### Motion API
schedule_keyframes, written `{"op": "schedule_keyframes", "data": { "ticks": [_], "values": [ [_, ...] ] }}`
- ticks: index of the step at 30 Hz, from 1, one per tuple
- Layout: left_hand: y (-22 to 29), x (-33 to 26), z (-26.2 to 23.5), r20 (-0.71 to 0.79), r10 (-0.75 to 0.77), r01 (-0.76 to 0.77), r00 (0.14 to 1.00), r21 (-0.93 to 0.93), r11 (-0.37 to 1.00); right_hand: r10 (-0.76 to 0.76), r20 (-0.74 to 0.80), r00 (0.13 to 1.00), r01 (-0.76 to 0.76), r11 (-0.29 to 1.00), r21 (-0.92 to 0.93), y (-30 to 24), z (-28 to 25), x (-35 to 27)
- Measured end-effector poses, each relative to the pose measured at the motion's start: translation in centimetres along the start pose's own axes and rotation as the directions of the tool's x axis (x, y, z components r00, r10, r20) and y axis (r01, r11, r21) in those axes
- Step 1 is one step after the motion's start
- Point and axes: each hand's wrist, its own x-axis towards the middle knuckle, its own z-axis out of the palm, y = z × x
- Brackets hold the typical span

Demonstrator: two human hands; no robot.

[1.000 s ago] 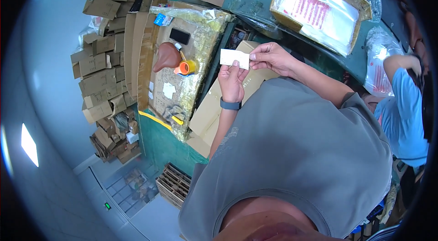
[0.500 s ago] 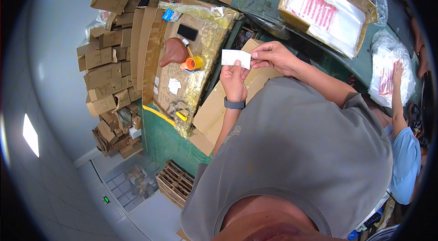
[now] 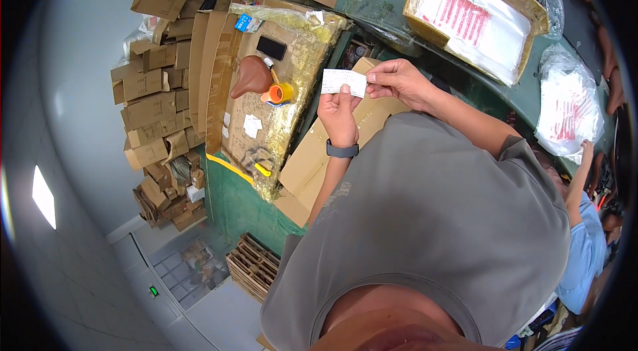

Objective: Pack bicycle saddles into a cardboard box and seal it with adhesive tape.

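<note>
Between my two hands is a small white label (image 3: 343, 79) with faint printing. My left hand (image 3: 340, 117) pinches its lower edge, thumb on top, with a dark band on that wrist. The fingertips of my right hand (image 3: 397, 79) grip the label's right edge. Beneath my hands lies a flat brown cardboard box (image 3: 325, 155). On the taped cardboard-covered table to the left are a brown bicycle saddle (image 3: 250, 78), an orange tape roll (image 3: 280, 92) and a black phone (image 3: 272, 48).
White label pieces (image 3: 252, 126) and a yellow-handled cutter (image 3: 263, 170) lie on the table. Cartons (image 3: 146, 110) are piled along the wall. A box of plastic bags (image 3: 475, 22) stands at the upper right. A co-worker's arm (image 3: 579, 181) reaches near a bag bundle (image 3: 567, 108).
The co-worker's hand has drawn back from the middle of the bag bundle to its lower edge. My hands and the label have barely moved.
</note>
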Motion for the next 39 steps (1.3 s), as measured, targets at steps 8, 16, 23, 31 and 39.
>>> {"op": "schedule_keyframes", "data": {
  "ticks": [8,16,23,31,39],
  "values": [
    [0.0,0.0,-0.4,0.021,-0.086,0.086,0.996,0.007,0.996,-0.163,0.063,0.985,0.173,0.958,-0.228,0.4,1.0,0.2],
    [-0.5,0.0,-0.1,0.045,-0.01,0.009,0.999,0.035,0.999,-0.305,0.141,0.942,0.334,0.815,-0.474,0.0,2.3,-0.9],
    [0.1,-0.3,-0.6,0.182,-0.167,0.178,0.969,-0.045,0.983,-0.38,0.133,0.916,0.391,0.765,-0.512,0.1,2.2,-1.2],
    [-0.7,-0.1,-1.1,0.397,-0.233,0.316,0.888,-0.157,0.936,-0.207,0.139,0.968,0.249,0.822,-0.512,-0.2,1.5,-1.5],
    [-2.5,-0.2,-3.4,0.4,-0.358,0.395,0.844,-0.012,0.919,0.304,0.283,0.91,-0.276,0.952,-0.135,0.1,-3.4,1.2]
  ]
}}
